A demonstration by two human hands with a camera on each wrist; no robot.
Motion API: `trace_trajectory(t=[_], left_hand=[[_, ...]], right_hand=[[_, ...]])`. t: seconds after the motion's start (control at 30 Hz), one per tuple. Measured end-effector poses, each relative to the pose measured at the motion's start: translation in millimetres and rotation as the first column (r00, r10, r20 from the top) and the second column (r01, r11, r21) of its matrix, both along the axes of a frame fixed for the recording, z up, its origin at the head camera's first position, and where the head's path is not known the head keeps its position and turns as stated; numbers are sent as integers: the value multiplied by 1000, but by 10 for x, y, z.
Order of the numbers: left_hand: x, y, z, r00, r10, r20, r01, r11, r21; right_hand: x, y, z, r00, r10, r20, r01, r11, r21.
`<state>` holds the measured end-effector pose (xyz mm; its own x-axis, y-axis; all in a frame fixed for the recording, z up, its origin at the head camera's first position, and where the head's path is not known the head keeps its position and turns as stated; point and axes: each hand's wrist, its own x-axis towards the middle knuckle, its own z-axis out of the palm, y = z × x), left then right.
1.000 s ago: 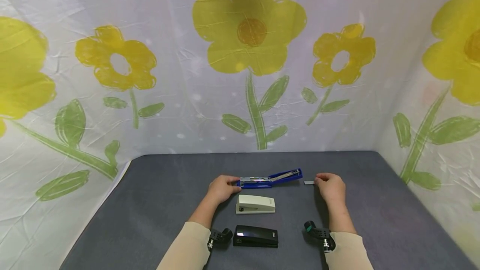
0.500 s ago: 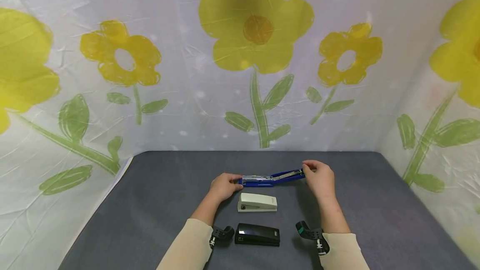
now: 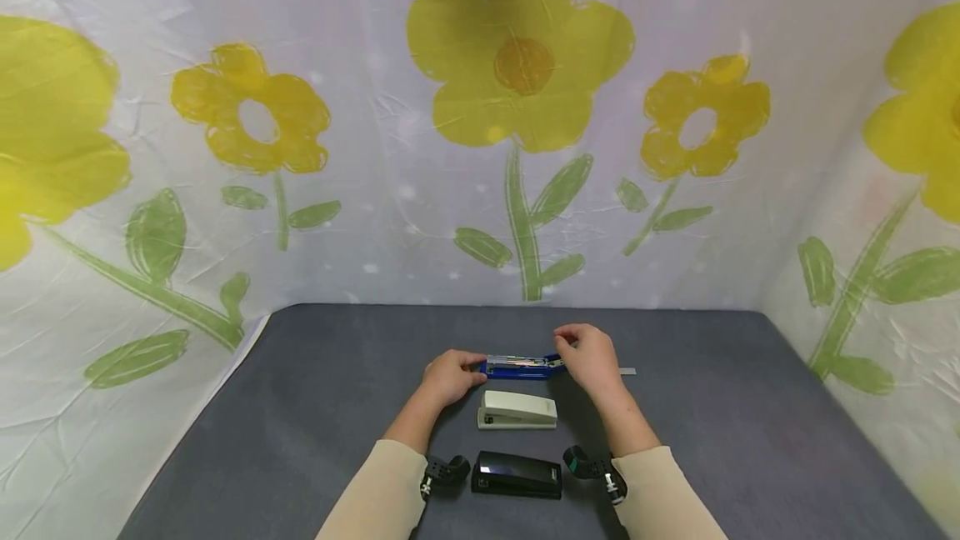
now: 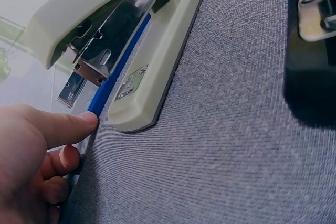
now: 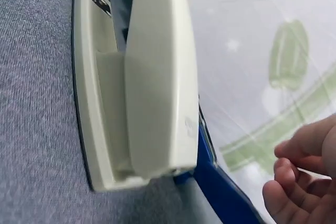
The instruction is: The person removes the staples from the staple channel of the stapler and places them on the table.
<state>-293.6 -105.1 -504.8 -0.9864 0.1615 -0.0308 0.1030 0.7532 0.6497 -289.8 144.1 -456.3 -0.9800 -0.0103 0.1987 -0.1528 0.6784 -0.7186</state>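
A blue stapler point(image 3: 521, 371) lies folded wide open on the dark table, its metal magazine showing. My left hand point(image 3: 447, 377) pinches its left end, the thumb at the blue edge in the left wrist view. Over the raised cover hovers my right hand point(image 3: 591, 357), hiding most of it. In the right wrist view the right hand point(image 5: 307, 174) has curled fingers with thumb and fingertip close together, beside the blue cover point(image 5: 223, 195); I cannot tell whether something small is between them. A thin light-grey strip point(image 3: 629, 371) lies on the table right of the right wrist.
Nearer than the blue stapler stands a cream stapler point(image 3: 517, 410), and nearer still a black stapler point(image 3: 516, 475), all roughly in a column. The grey cloth-covered table point(image 3: 315, 440) ends at a flower-printed curtain point(image 3: 390, 232) behind and on both sides.
My right hand has moved left from beside the light-grey strip, past the cover's end, to above the blue stapler's middle. The left hand keeps its grip; the view has shifted slightly.
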Motion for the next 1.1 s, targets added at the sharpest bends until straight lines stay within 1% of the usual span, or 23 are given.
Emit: trace_trajectory(t=[0.13, 0.27, 0.37, 0.5, 0.63, 0.8, 0.93, 1.03, 1.1], left_hand=[[8, 14, -27, 1000, -2, 2, 2, 1000, 7], [15, 21, -30, 1000, 4, 4, -4, 1000, 3], [11, 23, -18, 1000, 12, 4, -12, 1000, 0], [1, 25, -11, 1000, 14, 2, -14, 1000, 2], [-7, 30, -25, 1000, 3, -6, -3, 1000, 3], [-14, 25, -37, 1000, -7, -10, 7, 1000, 14], [-17, 23, -38, 1000, -9, -10, 9, 1000, 16], [-10, 25, -26, 1000, -7, -6, 7, 1000, 14], [-4, 27, -17, 1000, -5, -4, 5, 1000, 15]], right_hand=[[-31, -97, -6, 995, 97, 28, -98, 995, 29], [-73, -195, 2, 982, 180, 62, -183, 981, 57], [-101, -260, 25, 966, 244, 83, -251, 964, 91], [-129, -313, 26, 938, 318, 136, -334, 934, 123], [-131, -331, -4, 921, 337, 194, -368, 917, 152], [-123, -372, -19, 915, 333, 228, -377, 908, 184], [-125, -419, 1, 915, 329, 233, -377, 903, 204], [-127, -448, -2, 922, 313, 228, -362, 906, 218], [-131, -466, -11, 928, 293, 231, -343, 913, 221]])
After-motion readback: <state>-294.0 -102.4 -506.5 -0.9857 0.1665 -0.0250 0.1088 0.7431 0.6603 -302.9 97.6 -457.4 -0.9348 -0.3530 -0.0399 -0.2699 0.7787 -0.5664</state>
